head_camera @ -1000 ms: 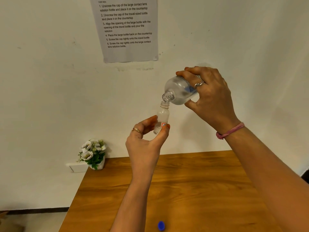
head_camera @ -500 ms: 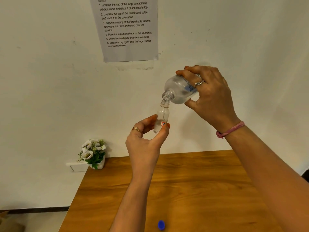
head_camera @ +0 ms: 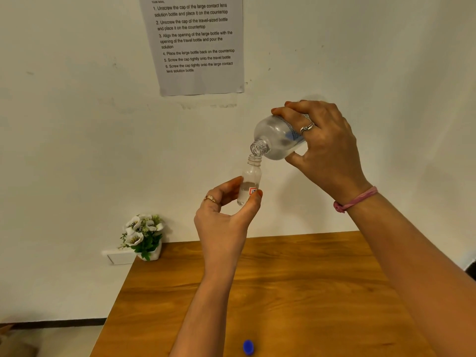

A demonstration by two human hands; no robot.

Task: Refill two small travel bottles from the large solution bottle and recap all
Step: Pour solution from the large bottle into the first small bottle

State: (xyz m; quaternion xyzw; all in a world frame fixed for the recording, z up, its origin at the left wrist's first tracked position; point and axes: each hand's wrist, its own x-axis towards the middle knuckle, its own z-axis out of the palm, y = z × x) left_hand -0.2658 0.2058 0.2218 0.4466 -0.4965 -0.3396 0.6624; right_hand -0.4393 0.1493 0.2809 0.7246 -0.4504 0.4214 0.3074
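We held both bottles up in the air in front of the wall, above the far part of the tabletop. Our left hand pinched the small bottle near its base between thumb and fingertips, keeping it close to upright with its open neck at the top. Our right hand wrapped around the body of the large bottle, fingers over the top and thumb beneath.

The large bottle lay tipped past level, its long axis running down and to the left from the right hand, so its open mouth sat right over the small bottle's neck, rim close to rim. Whether the two rims actually touched we could not tell from this angle. The small bottle looked only partly filled, the level sitting low in its body; no stream was visible between the mouths.

We judged the pour into this bottle to be under way and not finished. What mattered next was keeping the mouths lined up one over the other: a small sideways drift of either hand would likely send solution down the outside.

A blue cap lay on the near edge of the tabletop, well below both hands. A second small bottle was not in view.
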